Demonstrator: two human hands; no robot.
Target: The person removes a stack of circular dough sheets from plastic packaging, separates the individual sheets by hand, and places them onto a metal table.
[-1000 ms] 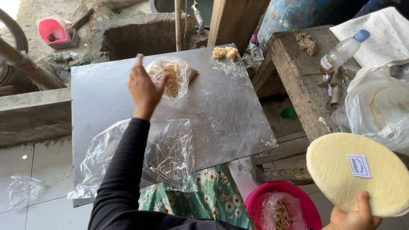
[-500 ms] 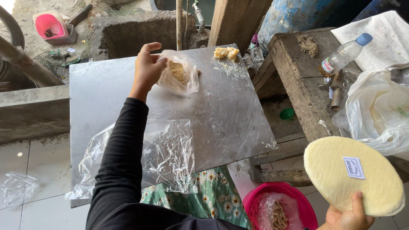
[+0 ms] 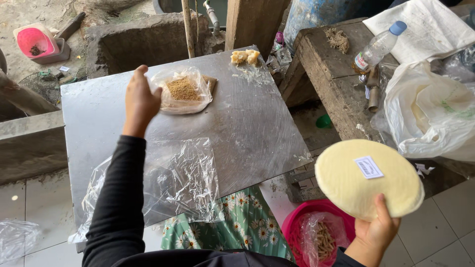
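A round pale disc point(image 3: 368, 178) is pinched at its lower rim by the right hand point(image 3: 374, 232); the left hand point(image 3: 140, 101), loosely curled and empty, is raised beside the bag of brown crumbs point(image 3: 184, 91) near the metal worktop's point(image 3: 257, 123) far edge.

The metal sheet point(image 3: 257, 123) is dull silver-grey, with a clear plastic film point(image 3: 178, 178) lying glassy and colourless over its near part. The small bag point(image 3: 184, 90) further back is clear too, showing golden-brown crumbs inside. At the far edge sit two pale yellow lumps point(image 3: 245, 57). The round disc point(image 3: 368, 178) is creamy yellow, with a small white label printed in blue. Below it the basin point(image 3: 297, 232) is hot pink, and another pink tub point(image 3: 34, 39) sits far off. The sleeve point(image 3: 121, 198) is plain black. The cloth point(image 3: 237, 222) is green, patterned with white daisies. The bottle point(image 3: 378, 45) is clear with a light blue cap.
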